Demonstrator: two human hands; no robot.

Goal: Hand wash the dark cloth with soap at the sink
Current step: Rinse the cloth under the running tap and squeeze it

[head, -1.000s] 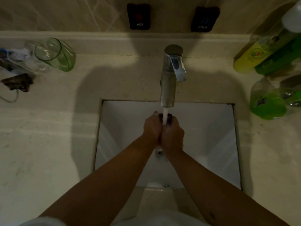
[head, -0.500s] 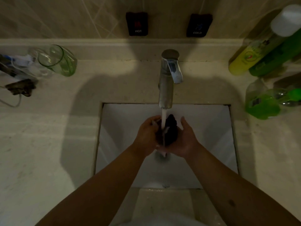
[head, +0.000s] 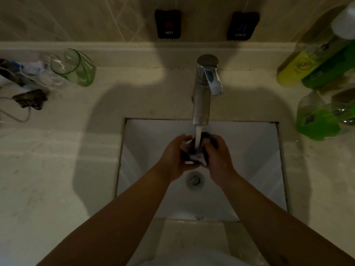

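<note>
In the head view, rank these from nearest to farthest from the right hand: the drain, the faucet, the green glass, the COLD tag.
From the right hand:
1. Drain, in the basin just below-left of it.
2. Faucet, straight behind on the counter.
3. COLD tag, up on the wall.
4. Green glass, far left on the counter.

1. Just one view here, a wide-angle camera on the person's head, looking forward and steeply down.
2. It faces the wall behind the sink (head: pixel 249 150), with the tap (head: pixel 201 96) dead centre.
3. It's close: both forearms run in from the bottom edge.
4. The wide lens bends the counter (head: pixel 57 169) edges and catches the bottles (head: pixel 315 123) at far right.
</note>
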